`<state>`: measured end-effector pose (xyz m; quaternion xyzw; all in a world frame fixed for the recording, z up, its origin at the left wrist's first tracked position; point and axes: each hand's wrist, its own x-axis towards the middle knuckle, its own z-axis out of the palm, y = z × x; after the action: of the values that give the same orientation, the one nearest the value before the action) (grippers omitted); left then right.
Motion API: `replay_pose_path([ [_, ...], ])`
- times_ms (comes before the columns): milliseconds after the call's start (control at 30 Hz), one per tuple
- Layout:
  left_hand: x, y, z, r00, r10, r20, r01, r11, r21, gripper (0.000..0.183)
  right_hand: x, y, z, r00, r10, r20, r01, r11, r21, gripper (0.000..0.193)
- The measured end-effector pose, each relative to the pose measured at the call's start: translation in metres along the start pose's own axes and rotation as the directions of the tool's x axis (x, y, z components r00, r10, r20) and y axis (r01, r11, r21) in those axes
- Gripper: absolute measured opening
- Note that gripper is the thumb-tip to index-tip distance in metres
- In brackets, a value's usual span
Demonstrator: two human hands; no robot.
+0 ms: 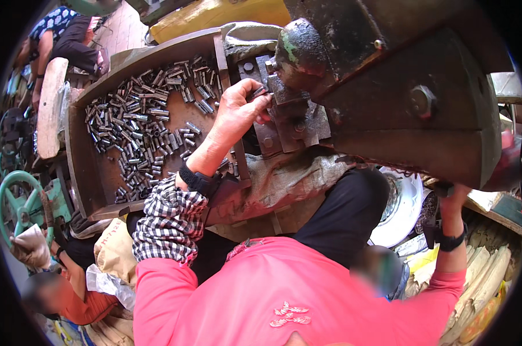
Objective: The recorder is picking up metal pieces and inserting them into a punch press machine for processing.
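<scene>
My left hand (242,108) is closed in a pinch beside the machine's metal die block (289,118). Between thumb and forefinger is a small dark metal piece (260,90), apparently like the short metal tubes (135,130) in the tray; the fingers partly cover it. Over the block hangs the machine's heavy dark ram (411,109) with a large bolt. My right hand (454,199) is low at the far right, by the machine's lower edge. Its fingers are hidden, so what it touches does not show.
A rusty metal tray (79,167) with many loose tubes lies under my left forearm. Grey cloth (295,179) hangs below the die block. A white wheel-like ring (409,207) stands by my knee. Other people (79,294) sit at the left, near a green handwheel (21,205).
</scene>
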<state>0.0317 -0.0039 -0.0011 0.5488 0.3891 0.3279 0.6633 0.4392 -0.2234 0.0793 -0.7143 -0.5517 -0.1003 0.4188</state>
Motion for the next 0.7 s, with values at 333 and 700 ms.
replay_pose_path([
  [333, -0.015, 0.012, -0.024, 0.977, -0.213, 0.029, 0.211, 0.977, 0.041, 0.033, -0.013, 0.280, -0.297, 0.996, 0.050, -0.073, -0.043, 0.995, 0.090, 0.035],
  [700, -0.013, 0.004, -0.027, 0.961, -0.146, 0.236, 0.216, 0.927, -0.306, 0.033, 0.065, 0.457, -0.481, 0.989, 0.052, -0.135, -0.034, 0.991, 0.132, 0.035],
])
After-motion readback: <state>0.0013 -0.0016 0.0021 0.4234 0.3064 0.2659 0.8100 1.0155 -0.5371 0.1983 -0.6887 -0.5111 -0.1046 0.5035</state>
